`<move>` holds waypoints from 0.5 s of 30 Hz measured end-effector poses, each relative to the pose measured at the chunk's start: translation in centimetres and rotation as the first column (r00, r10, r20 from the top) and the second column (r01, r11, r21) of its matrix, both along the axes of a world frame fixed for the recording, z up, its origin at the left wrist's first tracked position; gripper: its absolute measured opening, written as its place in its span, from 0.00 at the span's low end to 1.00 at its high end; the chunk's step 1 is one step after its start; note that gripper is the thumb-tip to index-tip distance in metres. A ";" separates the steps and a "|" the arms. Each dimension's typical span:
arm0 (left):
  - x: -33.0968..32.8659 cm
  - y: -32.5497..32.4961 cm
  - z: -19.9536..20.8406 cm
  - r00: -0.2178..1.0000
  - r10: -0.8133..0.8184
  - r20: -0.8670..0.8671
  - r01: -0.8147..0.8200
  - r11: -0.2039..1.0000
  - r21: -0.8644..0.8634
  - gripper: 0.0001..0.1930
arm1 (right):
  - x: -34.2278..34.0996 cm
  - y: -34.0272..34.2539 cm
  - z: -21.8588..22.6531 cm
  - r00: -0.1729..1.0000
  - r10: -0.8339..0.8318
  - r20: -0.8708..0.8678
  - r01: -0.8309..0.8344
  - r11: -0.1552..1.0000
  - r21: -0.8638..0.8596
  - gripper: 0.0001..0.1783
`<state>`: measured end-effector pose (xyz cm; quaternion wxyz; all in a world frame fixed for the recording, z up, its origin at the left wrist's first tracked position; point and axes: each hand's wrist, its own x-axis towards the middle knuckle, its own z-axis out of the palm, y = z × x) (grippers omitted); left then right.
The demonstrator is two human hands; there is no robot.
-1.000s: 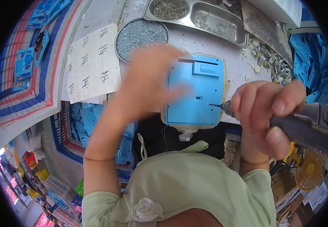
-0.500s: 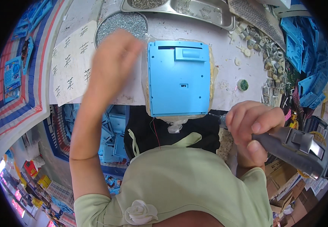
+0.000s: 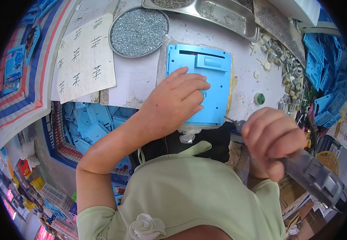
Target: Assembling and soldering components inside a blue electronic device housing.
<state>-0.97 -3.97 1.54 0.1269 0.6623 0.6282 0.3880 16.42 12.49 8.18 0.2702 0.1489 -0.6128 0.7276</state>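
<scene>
The left hand lies on a blue casing at the table's front edge, the right hand grips a driver beside it.

The left hand (image 3: pixel 177 100) lies across the casing (image 3: pixel 218 96), fingers half curled, seemingly to steady it; I cannot tell whether they pinch anything small. The right hand (image 3: pixel 273 136) is wrapped firmly round the dark driver (image 3: pixel 315 176), angled so its thin bit points toward the casing's lower right corner. A plastic-wrapped pad (image 3: pixel 162 60) sits underneath, probably as cushioning. The round dish (image 3: pixel 140 55) of screws stands beyond, likely for easy reach. Bare table (image 3: pixel 243 80) runs along the casing's right edge toward a green roll (image 3: pixel 259 99); the metal tray (image 3: pixel 255 35) bounds the far side.
</scene>
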 end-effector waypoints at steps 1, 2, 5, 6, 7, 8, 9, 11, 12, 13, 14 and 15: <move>-0.2 0.1 0.2 1.000 -0.002 0.004 0.002 1.000 0.002 0.10 | -0.7 0.1 -0.2 0.999 -0.031 0.013 0.030 0.998 0.048 0.12; -0.3 0.2 0.1 1.000 -0.006 0.004 0.006 1.000 0.000 0.11 | -1.5 -0.1 -0.8 0.998 -0.063 0.022 0.061 0.994 0.092 0.11; 0.2 -0.3 -0.4 0.999 -0.005 0.044 0.005 1.000 -0.004 0.11 | -2.5 -1.3 -1.7 0.991 -0.098 0.093 0.085 0.987 0.140 0.12; 0.2 -0.3 -0.6 0.999 -0.002 0.045 0.002 1.000 0.005 0.12 | -2.4 -1.8 -1.6 0.983 -0.139 0.117 0.117 0.977 0.177 0.14; 0.1 -0.2 -0.7 0.999 0.000 0.046 -0.001 1.000 0.013 0.12 | -2.5 -2.0 -1.7 0.974 -0.180 0.139 0.147 0.966 0.215 0.17; 0.1 -0.1 -0.8 0.999 -0.003 0.045 0.002 1.000 0.023 0.12 | -2.6 -1.9 -1.7 0.983 -0.131 0.126 0.104 0.975 0.197 0.16; 0.1 -0.1 -0.8 0.999 -0.002 0.045 0.001 1.000 0.021 0.12 | -2.8 -1.7 -1.6 0.986 -0.096 0.135 0.070 0.980 0.185 0.17; 0.1 -0.2 -1.0 0.999 0.006 0.040 -0.006 1.000 0.012 0.13 | -3.1 -0.7 -1.4 0.989 -0.022 0.148 -0.002 0.988 0.157 0.18; -0.1 0.0 -0.9 0.999 0.000 0.039 -0.001 1.000 0.025 0.13 | -3.5 0.6 -0.8 0.994 -0.011 0.107 -0.006 0.988 0.157 0.16; -0.2 0.1 -0.8 0.999 -0.005 0.037 0.004 0.999 0.038 0.13 | -3.8 2.1 0.1 0.998 0.002 0.066 -0.012 0.988 0.157 0.14; 0.1 -0.2 -0.8 0.999 -0.007 0.038 0.006 0.999 0.034 0.13 | -3.7 2.1 0.0 0.998 -0.028 0.060 0.018 0.989 0.149 0.13; 0.3 -0.3 -0.8 0.999 -0.007 0.047 0.006 1.000 0.019 0.13 | -3.9 2.3 -0.2 0.997 -0.054 0.046 0.046 0.988 0.148 0.12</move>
